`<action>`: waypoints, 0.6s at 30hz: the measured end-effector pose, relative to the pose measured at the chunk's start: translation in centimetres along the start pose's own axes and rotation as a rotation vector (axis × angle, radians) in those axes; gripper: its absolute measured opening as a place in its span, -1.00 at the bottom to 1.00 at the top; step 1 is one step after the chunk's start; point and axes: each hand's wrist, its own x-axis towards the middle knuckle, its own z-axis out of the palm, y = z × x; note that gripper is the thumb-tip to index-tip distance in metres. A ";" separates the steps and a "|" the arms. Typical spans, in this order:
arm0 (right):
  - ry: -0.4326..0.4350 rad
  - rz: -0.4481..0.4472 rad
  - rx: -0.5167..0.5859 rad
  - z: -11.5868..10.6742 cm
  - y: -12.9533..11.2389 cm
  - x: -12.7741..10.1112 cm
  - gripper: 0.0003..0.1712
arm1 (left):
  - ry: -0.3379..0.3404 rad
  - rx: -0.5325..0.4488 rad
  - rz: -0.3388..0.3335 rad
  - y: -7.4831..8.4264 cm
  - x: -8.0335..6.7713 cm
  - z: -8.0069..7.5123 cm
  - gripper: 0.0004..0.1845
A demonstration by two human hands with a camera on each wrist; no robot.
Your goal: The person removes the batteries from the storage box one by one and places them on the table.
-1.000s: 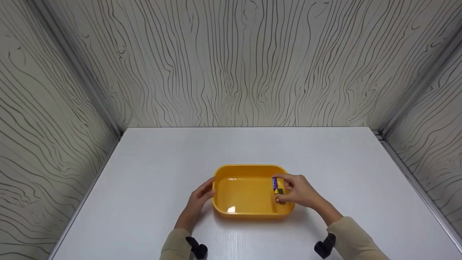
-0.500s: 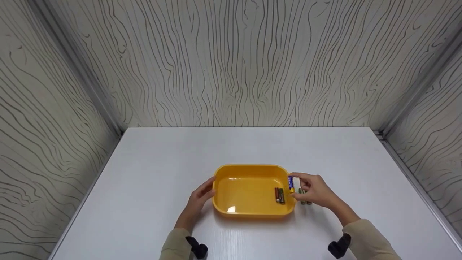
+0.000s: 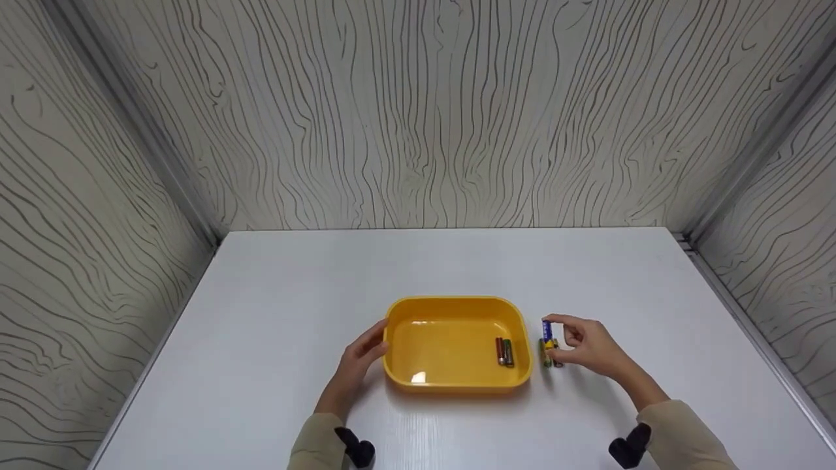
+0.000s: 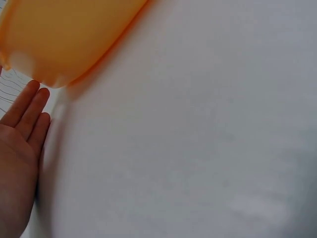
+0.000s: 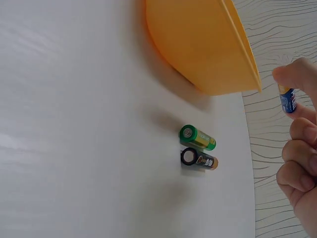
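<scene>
A blue-and-yellow battery (image 3: 547, 331) is pinched upright between the thumb and index finger of my right hand (image 3: 591, 344), just right of the yellow tray (image 3: 450, 388). Below it on the table lie a green battery (image 5: 197, 137) and a black battery (image 5: 199, 158), side by side, partly covered by the hand in the head view. Inside the tray, near its right end, a red battery (image 3: 500, 351) lies next to a dark green battery (image 3: 509, 353). At the tray's left end, my left hand (image 3: 356, 359) rests its fingers, straight in the left wrist view, against the outer wall.
The white table (image 3: 281, 313) carries the tray near its middle front. Wood-grain patterned panels (image 3: 418, 117) rise behind the table and at both sides. Black mounts (image 3: 630, 446) sit at both sleeve cuffs.
My right hand has moved right, from over the tray to above the two batteries on the table, still pinching the blue-and-yellow battery. The red and dark green batteries have come into full view. My left hand stays put.
</scene>
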 end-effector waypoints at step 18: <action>-0.025 0.192 -0.097 -0.1 4.5 -1.1 -0.31 | 0.002 0.011 0.020 0.0 0.0 0.1 -0.45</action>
